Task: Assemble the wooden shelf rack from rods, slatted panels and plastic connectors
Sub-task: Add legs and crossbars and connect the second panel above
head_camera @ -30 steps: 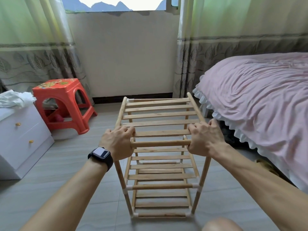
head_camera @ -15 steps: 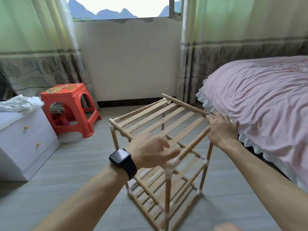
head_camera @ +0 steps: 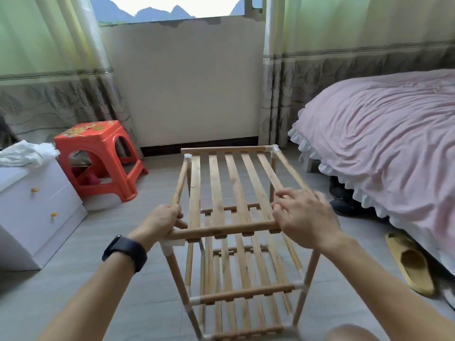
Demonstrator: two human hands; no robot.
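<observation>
Head view: rack (head_camera: 216,190) stands on floor (head_camera: 118,242) dead ahead btwn both hands, slats (head_camera: 235,183) running away from person, L hand (head_camera: 160,223) gripping near-left top corner, R hand (head_camera: 305,217) blurred at near-right corner, grip unclear, both equally close.

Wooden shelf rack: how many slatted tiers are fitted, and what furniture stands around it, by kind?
Slatted wooden panels: 3
Red plastic stool: 1
White drawer cabinet: 1
Bed with pink cover: 1
Total: 6
</observation>
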